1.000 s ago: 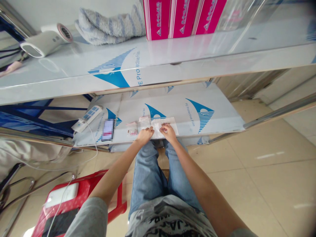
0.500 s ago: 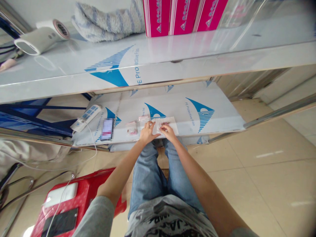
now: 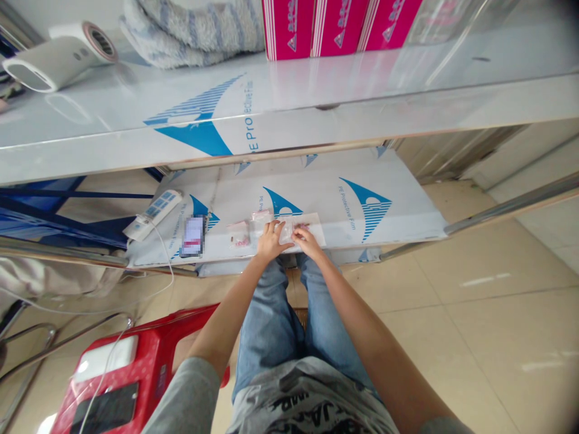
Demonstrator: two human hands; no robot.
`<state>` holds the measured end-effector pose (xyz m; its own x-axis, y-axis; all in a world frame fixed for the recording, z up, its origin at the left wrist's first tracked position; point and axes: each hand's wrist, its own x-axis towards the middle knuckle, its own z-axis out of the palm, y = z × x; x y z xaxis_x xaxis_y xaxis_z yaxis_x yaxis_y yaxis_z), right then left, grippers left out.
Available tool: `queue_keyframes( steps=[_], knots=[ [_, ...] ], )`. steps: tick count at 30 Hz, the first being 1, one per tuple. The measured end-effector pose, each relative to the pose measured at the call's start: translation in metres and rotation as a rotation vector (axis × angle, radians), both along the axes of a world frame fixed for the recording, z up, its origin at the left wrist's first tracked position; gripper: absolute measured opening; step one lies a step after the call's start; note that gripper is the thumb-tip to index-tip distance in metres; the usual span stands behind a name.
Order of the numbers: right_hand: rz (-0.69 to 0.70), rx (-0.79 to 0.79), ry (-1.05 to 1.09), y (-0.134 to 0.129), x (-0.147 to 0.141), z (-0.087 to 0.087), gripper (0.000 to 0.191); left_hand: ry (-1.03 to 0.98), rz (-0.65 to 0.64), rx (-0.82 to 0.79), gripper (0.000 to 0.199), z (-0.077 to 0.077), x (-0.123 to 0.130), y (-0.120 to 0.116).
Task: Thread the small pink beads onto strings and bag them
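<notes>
On the lower shelf point(image 3: 307, 181), my left hand point(image 3: 271, 241) rests with its fingers apart over the edge of a clear plastic bag. My right hand point(image 3: 307, 241) is beside it, thumb and fingers pinched at small items too tiny to make out. Beneath and behind my right hand lies a white sheet point(image 3: 318, 229) with small dark reddish pieces on it. To the left of my left hand sits a small clear bag point(image 3: 239, 235) with pink bits inside. Another small clear bag point(image 3: 261, 217) lies just behind my left hand.
A phone point(image 3: 193, 235) and a white power strip point(image 3: 156, 214) with a cable lie at the shelf's left. The upper shelf holds a white hair dryer point(image 3: 58, 57), a striped towel point(image 3: 194, 30) and pink boxes point(image 3: 289, 30). A red stool point(image 3: 154, 349) stands lower left.
The view has shifted slightly. Both hands stay nearly in the same place, with only small finger movement.
</notes>
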<state>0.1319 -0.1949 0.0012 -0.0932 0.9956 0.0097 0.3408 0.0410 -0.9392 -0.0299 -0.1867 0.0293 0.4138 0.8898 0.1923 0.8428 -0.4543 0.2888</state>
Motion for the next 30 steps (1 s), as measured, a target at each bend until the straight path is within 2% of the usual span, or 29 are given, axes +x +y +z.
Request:
queue_keyframes(
  steps=[7, 13, 20, 30],
  knots=[
    [0.001, -0.040, -0.065, 0.000, 0.002, 0.002, 0.020, 0.008, 0.082, -0.015, 0.069, -0.012, 0.004, -0.006],
    [0.022, -0.042, -0.123, 0.001, 0.003, 0.003, 0.015, 0.023, 0.060, -0.009, 0.078, -0.021, 0.004, -0.007],
    [0.030, -0.051, -0.183, 0.002, 0.002, 0.001, 0.015, 0.023, 0.028, -0.036, 0.076, -0.021, 0.008, -0.005],
    [0.027, -0.003, -0.331, 0.001, 0.001, -0.001, 0.015, 0.021, 0.003, -0.060, 0.061, -0.022, 0.010, -0.008]
  ],
)
